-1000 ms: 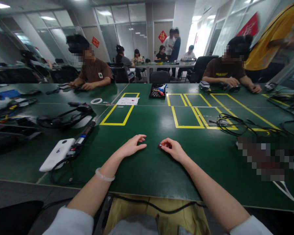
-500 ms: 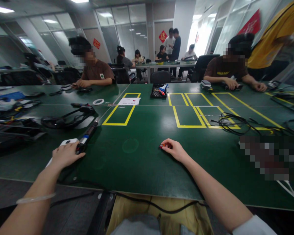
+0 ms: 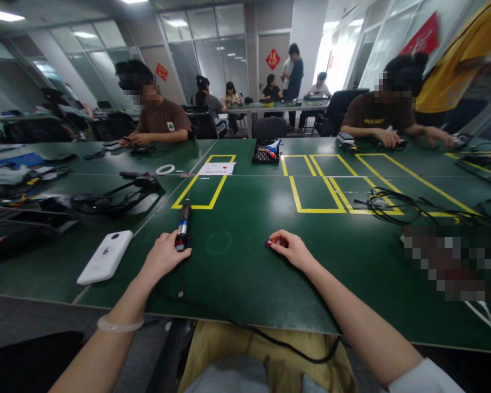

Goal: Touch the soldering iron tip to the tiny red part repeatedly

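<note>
My left hand point(image 3: 166, 255) is closed around the rear of an electric screwdriver point(image 3: 184, 222), a slim dark tool with a blue and silver band. Its thin metal tip points away from me, towards the yellow tape. A dark cord appears to run from its back end to the table's front edge. Resting on the table at centre right, my right hand point(image 3: 288, 248) pinches a small red and dark piece point(image 3: 269, 243), mostly hidden by the fingers. Left of the left hand lies a white box-like device point(image 3: 105, 257) with a dark round spot on it.
Yellow tape rectangles mark the green table point(image 3: 237, 273). A black tray point(image 3: 265, 158) with tools stands at the back. Black headgear point(image 3: 117, 196) lies to the left, tangled cables point(image 3: 396, 204) to the right. Two people in brown shirts sit across the table.
My left hand has moved right with the electric screwdriver, which now points more straight ahead. The white device is uncovered. My right hand has stayed in place.
</note>
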Tool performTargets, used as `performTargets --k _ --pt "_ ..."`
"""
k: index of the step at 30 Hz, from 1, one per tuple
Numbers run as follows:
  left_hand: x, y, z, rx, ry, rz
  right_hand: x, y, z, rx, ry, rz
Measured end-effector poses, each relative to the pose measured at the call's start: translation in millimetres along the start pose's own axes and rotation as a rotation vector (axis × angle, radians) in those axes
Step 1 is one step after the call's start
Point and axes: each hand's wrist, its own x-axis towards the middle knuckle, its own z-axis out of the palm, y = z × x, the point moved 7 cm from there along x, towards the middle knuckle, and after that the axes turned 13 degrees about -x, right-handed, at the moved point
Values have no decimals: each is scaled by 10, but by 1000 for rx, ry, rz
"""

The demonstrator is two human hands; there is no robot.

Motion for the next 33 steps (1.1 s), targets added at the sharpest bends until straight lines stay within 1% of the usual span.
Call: performTargets --k 3,6,8,11,13,15,18,23,26,29,33 --pt "-55 559 275 -6 -43 110 -6 8 -10 20 16 9" --pt "-105 1105 508 -30 -33 213 -12 5 -8 3 14 5" --pt "-136 1434 649 -51 -36 280 -14 -11 -22 -26 38 -24" --pt "-178 1824 825 -94 -48 362 -14 -30 -52 -63 88 -74" --pt "-206 2001 910 -124 -51 401 -12 -18 -67 -68 111 -79" --pt "-232 2114 971 -149 -56 430 -11 0 -80 -63 132 -72" --pt "-263 2194 1020 -169 -66 457 -8 1 -71 -74 141 -85" --pt "-278 2211 1043 -173 -78 462 -1 -55 -29 -140 108 -136" --pt "-275 2212 1046 -156 -78 454 -15 -104 -60 -139 109 -167" --pt "-273 2227 1044 -112 -69 446 -34 -109 -86 -119 92 -149" --pt "-260 2278 1037 -59 -49 441 -44 -37 -107 -62 105 -81"
